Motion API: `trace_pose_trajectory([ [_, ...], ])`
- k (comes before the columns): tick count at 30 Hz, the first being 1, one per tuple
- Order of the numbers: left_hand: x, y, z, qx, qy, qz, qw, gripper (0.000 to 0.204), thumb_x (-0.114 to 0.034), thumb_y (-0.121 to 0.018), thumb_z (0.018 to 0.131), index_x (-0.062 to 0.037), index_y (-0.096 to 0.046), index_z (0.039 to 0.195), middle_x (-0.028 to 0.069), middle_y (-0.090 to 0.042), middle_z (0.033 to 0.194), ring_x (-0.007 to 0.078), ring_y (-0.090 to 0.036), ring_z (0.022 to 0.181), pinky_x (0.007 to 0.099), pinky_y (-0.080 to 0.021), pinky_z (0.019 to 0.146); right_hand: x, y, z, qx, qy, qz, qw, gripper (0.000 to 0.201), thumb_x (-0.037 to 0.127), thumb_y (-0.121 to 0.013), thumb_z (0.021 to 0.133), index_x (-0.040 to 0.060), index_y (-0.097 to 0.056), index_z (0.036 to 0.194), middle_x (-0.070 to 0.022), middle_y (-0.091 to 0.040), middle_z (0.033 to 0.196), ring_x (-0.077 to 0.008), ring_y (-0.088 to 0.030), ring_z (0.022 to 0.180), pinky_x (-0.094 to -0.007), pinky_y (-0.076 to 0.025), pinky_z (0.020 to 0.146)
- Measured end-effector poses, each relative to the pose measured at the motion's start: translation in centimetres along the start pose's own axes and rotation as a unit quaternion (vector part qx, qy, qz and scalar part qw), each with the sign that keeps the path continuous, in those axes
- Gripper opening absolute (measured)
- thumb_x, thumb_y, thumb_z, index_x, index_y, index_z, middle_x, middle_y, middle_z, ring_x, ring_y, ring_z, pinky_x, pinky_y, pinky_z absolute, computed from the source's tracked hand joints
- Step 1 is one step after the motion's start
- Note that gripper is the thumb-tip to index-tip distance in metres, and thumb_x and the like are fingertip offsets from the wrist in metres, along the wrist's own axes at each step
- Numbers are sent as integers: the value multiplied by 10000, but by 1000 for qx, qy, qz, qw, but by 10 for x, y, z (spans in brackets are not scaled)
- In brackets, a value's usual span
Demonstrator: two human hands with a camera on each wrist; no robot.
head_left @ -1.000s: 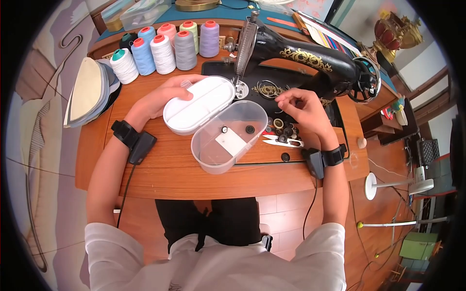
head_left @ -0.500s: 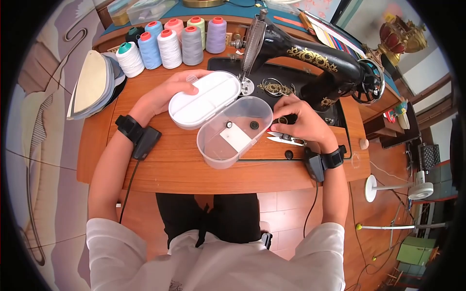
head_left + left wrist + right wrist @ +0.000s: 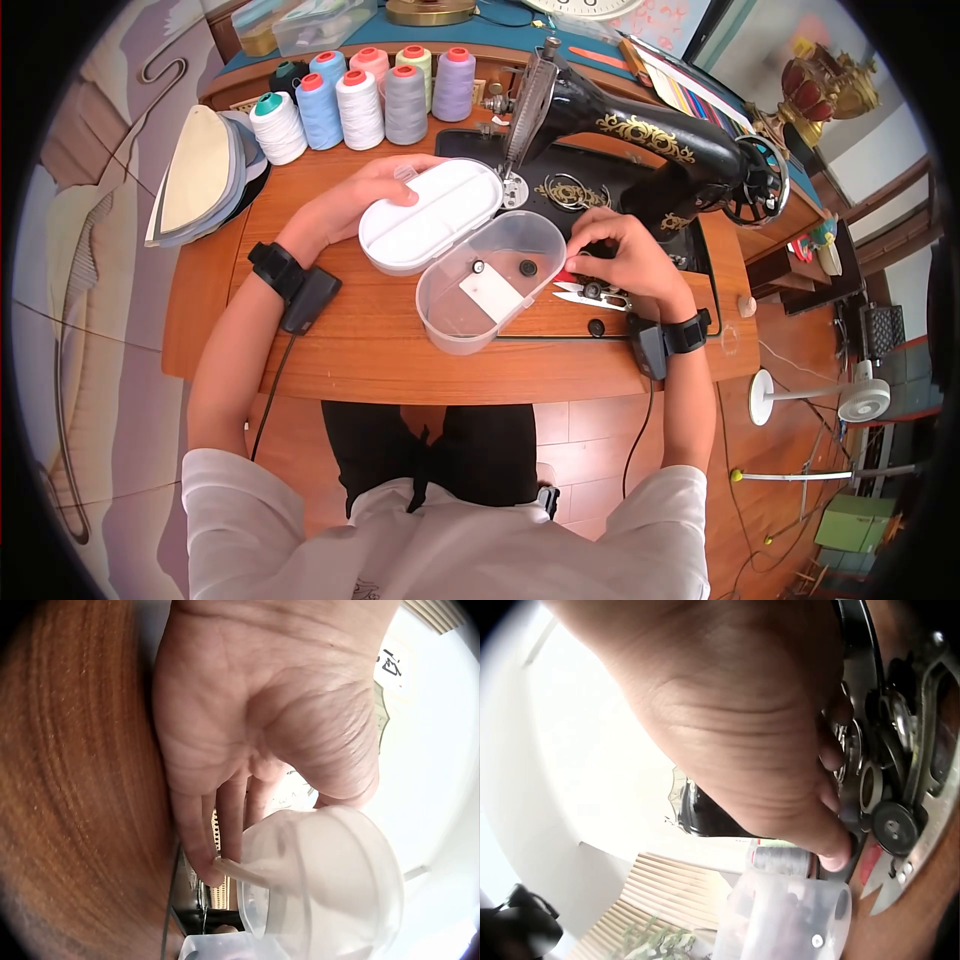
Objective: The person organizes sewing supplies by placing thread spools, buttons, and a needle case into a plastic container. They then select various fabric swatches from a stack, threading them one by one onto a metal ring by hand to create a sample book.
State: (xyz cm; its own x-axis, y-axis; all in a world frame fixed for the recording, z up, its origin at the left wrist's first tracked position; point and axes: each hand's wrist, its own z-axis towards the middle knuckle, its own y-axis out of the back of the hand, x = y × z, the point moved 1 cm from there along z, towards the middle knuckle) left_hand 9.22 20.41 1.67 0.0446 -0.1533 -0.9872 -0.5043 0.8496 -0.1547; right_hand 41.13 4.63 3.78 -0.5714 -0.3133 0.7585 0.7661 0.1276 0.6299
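Observation:
In the head view, an oval clear plastic box (image 3: 490,320) stands with its lid hinged back. My left hand (image 3: 355,200) grips the white, compartmented lid (image 3: 430,225), thumb over the rim and fingers behind; the left wrist view shows the same grip on the translucent lid (image 3: 337,877). A black button (image 3: 528,268), a small light-centred button (image 3: 478,267) and a white card (image 3: 490,295) lie in the box. My right hand (image 3: 630,260) is bent over the button pile beside the box, thumb near its rim. Whether it pinches a button I cannot tell.
Thread snips (image 3: 922,832) and a black button (image 3: 895,827) lie beside the right hand. Another button (image 3: 597,327) sits nearer the front edge. Behind stand a black sewing machine (image 3: 640,130) and several thread cones (image 3: 405,110). Fabric pieces (image 3: 205,185) lie at the left.
My right hand has come down from above the machine bed to the button pile beside the box. The left hand keeps its hold on the lid. The head view has shifted slightly.

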Motion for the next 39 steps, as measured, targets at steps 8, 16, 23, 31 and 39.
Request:
trace_pose_trajectory([
  [8, -1, -2, -3, -8, -4, 2, 1000, 798, -218, -674, 752, 52, -438, 1464, 152, -590, 1358, 187, -609, 1183, 282, -490, 1018, 5, 3, 0, -51, -27, 209, 976, 56, -42, -735, 871, -14, -734, 919, -22, -646, 936, -58, -579, 827, -244, -463, 708],
  [16, -2, -4, -4, -10, -7, 4, 1000, 808, -228, -677, 742, 54, -442, 1462, 155, -587, 1363, 188, -605, 1187, 284, -486, 1020, 20, -4, -1, -102, -4, 267, 958, 62, -45, -721, 889, -19, -720, 945, -42, -658, 963, -99, -619, 881, -262, -516, 798],
  [23, -6, -9, -4, -26, 1, 22, 999, 828, -250, -681, 721, 50, -451, 1458, 160, -582, 1369, 195, -608, 1190, 287, -489, 1018, 19, -6, -1, -101, -12, 293, 951, 73, -13, -726, 905, -7, -716, 977, -31, -700, 931, -86, -634, 874, -250, -523, 805],
  [31, -5, -2, -2, 7, 5, -8, 1000, 788, -209, -684, 777, 53, -427, 1474, 157, -570, 1389, 199, -601, 1224, 301, -486, 1037, 12, -5, 1, -112, 16, 311, 944, 81, -12, -724, 911, -6, -716, 991, -39, -700, 947, -90, -638, 873, -247, -526, 789],
  [39, 0, 2, 0, 8, -9, 8, 1000, 758, -240, -682, 806, 39, -438, 1468, 132, -589, 1351, 168, -609, 1181, 261, -499, 994, 33, -25, 3, -179, 73, 291, 937, 118, -24, -742, 889, -5, -723, 1004, -39, -691, 926, -65, -589, 777, -205, -466, 622],
])
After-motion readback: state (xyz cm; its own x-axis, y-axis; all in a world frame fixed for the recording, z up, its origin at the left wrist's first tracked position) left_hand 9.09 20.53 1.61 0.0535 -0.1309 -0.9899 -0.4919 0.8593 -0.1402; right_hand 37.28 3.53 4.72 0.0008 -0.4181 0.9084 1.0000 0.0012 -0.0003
